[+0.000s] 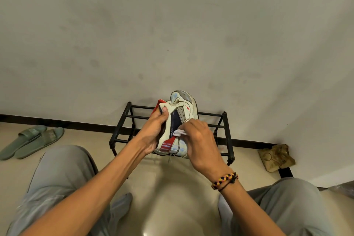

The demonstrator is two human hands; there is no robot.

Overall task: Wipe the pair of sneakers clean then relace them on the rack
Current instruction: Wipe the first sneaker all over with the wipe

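A: Knees in grey trousers (63, 174) frame the bottom of the view. What are the hands doing above them?

B: The left hand (153, 132) grips the sneaker (180, 120) at its collar, thumb hooked over the rim and fingers curled around the far side, probably to brace it against the rubbing. The right hand (199, 143) pinches a small white cloth (179, 132) and presses it to the side panel near the dark tongue area.

A: Where is the shoe itself?

B: Held in the air above the black rack (222, 120), not resting on it. Its long axis runs away from the person, heel near the wrists, toe pointing toward the wall (172, 25) and tipped upward, with the side turned up for the cloth.

A: Laces?

B: A loose strand hangs below the heel, so relacing looks yet to come. I can see only one sneaker.

A: Anything else?

B: Green slides (32, 140) lie on the floor at the far left, and a crumpled brown thing (275, 157) sits in the right corner.
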